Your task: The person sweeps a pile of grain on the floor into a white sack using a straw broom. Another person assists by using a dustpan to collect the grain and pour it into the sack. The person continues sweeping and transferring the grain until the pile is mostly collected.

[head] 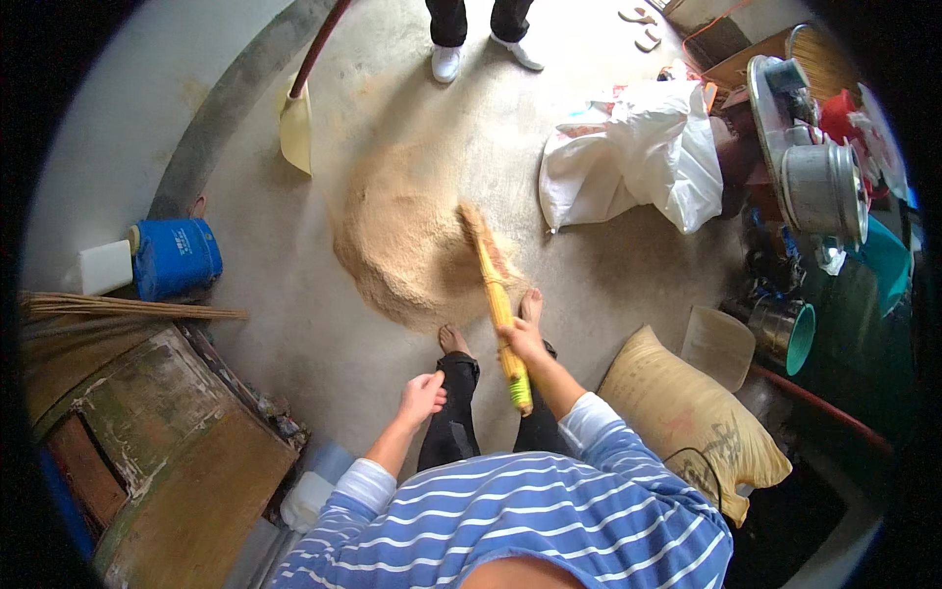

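My right hand (524, 341) grips the yellow bound handle of a short straw hand broom (497, 294). Green binding wraps the broom's near end, and its brush end slants away to the right side of a heap of tan, powdery meal or bran (401, 247). The heap lies on the concrete floor in front of my bare feet, and I cannot tell exactly what it is made of. My left hand (422, 397) hangs over my left leg, its fingers loosely curled in, with nothing visible in it.
Another person's white shoes (446, 64) stand beyond the heap. A pale shovel blade (296, 136) rests at its far left. A white woven sack (633, 158) and a full yellowish sack (692, 412) lie right; a blue jerrycan (178, 258) and worn wooden furniture (199, 493) are left.
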Action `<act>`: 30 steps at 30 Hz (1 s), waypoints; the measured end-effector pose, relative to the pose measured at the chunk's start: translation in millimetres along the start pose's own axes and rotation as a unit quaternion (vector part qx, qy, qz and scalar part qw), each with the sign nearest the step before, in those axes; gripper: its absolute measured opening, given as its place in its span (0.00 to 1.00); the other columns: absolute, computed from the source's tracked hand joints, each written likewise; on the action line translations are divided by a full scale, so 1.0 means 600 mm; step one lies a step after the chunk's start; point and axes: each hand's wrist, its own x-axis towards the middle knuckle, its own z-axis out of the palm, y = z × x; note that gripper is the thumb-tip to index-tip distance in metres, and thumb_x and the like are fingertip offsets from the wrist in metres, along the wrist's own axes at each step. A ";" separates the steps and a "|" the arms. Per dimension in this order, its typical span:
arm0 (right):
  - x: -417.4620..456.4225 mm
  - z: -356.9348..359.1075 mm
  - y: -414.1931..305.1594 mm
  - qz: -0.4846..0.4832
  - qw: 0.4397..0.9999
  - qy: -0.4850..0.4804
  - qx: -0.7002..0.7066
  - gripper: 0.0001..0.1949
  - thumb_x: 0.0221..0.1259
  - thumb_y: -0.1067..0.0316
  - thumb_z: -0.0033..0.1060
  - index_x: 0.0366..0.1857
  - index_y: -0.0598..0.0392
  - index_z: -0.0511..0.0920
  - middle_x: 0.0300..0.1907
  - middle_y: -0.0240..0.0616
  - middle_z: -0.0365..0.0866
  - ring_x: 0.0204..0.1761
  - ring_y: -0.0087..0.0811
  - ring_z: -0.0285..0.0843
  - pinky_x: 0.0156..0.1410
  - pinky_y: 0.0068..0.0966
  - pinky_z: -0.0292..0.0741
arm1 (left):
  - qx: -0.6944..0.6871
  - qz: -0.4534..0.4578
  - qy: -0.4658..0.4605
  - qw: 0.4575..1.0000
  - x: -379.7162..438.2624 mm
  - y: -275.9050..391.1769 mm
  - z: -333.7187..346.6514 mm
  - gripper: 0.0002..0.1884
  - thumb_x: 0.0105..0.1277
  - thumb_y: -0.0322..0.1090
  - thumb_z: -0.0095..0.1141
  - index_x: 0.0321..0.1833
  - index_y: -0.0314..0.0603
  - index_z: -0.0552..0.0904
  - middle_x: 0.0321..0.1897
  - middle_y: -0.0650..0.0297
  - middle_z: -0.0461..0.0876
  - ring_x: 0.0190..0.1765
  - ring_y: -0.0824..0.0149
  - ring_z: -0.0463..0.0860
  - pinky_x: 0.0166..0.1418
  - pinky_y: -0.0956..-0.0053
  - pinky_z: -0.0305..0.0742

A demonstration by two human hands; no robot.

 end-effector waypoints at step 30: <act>-0.137 -0.766 -0.292 0.041 0.971 0.146 -0.187 0.16 0.58 0.54 0.48 0.37 0.58 0.71 0.21 0.43 0.74 0.18 0.34 0.74 0.20 0.28 0.72 | -0.253 0.037 0.203 0.945 -0.138 0.006 0.166 0.25 0.44 0.19 0.50 0.48 0.44 0.65 0.20 0.65 0.68 0.13 0.70 0.70 0.13 0.75 0.66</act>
